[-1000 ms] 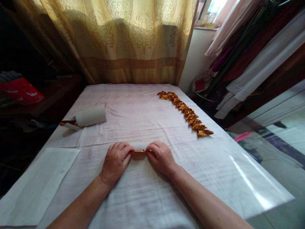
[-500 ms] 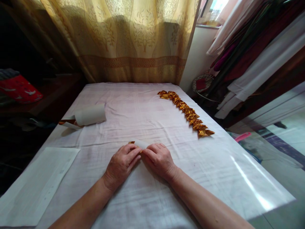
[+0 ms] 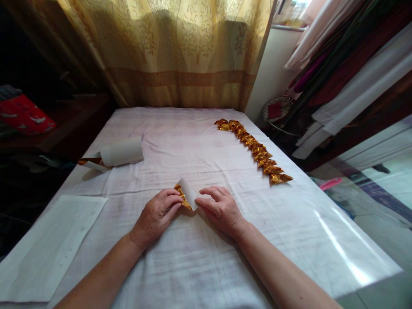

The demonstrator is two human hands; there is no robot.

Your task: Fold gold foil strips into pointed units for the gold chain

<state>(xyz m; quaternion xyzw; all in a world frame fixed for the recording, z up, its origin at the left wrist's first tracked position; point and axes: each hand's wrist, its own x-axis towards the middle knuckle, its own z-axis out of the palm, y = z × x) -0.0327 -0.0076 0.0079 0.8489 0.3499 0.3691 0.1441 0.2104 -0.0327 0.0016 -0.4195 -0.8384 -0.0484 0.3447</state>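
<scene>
A small gold foil paper (image 3: 186,196), white on its back, is being folded on the white cloth (image 3: 199,146) in the middle of the table. My left hand (image 3: 156,214) pinches its left side with curled fingers. My right hand (image 3: 222,210) presses fingertips against its right edge, fingers bent. One white flap of the paper stands up between the two hands.
A row of several folded gold pieces (image 3: 255,150) runs diagonally at the right. A rolled white sheet with gold lining (image 3: 120,152) lies at the left. A white paper sheet (image 3: 48,244) sits front left, clear plastic (image 3: 337,244) front right. Curtain behind, hanging clothes at right.
The flat strip held between both hands has been folded; one white flap now stands up, and the hands have shifted slightly closer to me and turned the piece.
</scene>
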